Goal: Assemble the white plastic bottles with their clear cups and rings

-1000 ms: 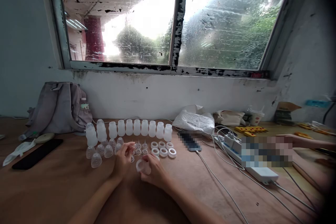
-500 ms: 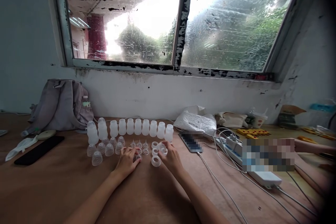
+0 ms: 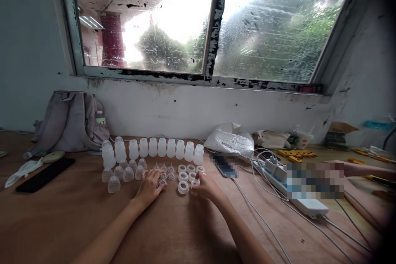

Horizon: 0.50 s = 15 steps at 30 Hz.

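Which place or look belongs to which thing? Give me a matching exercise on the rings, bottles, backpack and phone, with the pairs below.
Things:
1. rings
2. bottles
3. backpack
4. phone

Places or looks:
A. greyish, left of the bottles
B. flat, right of the rings
C. grouped by the right hand
D. whitish, standing in a row

Pairs: 1-C, 2-D, 3-A, 4-B
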Available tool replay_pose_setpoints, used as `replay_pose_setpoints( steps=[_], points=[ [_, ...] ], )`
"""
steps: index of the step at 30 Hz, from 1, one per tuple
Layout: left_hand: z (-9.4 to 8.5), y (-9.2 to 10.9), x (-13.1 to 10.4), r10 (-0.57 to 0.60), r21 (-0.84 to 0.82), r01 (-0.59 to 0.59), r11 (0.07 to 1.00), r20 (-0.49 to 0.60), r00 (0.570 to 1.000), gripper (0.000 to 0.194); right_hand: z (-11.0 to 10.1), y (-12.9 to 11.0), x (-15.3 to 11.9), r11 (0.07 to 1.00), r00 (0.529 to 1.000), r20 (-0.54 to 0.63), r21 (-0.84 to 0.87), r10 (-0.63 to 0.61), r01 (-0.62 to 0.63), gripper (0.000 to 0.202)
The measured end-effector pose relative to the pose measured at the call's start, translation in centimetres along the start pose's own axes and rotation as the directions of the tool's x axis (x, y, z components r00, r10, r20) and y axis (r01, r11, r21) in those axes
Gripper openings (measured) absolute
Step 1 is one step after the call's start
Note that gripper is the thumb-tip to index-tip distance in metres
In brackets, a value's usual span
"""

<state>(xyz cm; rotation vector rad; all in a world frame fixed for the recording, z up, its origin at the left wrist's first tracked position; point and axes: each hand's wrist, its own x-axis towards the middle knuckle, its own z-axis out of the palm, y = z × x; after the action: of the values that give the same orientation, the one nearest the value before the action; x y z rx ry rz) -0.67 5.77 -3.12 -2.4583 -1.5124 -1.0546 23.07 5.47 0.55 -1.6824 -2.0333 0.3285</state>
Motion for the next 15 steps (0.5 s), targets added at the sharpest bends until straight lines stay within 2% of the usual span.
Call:
replay_pose_setpoints(
  steps=[3, 9, 15],
  points=[
    [-0.7, -0.2, 0.1, 0.013, -0.012, -0.013, 1.0, 0.005, 1.0, 0.038, 0.0, 0.3, 0.0, 1.0, 0.999, 0.042, -0.005, 0.006, -0.006, 0.026],
    [-3.1, -0.8, 0.2, 0.036, -0.066, -0.029, 0.997, 0.104, 0.994, 0.039, 0.9, 0.7, 0.1, 0.997, 0.999, 0.052, -0.079, -0.004, 0.008, 0.028],
    [-3.0, -2.0, 0.1, 0.022, -0.035, -0.017, 0.999, 0.154, 0.988, 0.037, 1.0, 0.4, 0.3, 0.998, 0.998, 0.059, -0.058, -0.003, 0.006, 0.03]
  ],
)
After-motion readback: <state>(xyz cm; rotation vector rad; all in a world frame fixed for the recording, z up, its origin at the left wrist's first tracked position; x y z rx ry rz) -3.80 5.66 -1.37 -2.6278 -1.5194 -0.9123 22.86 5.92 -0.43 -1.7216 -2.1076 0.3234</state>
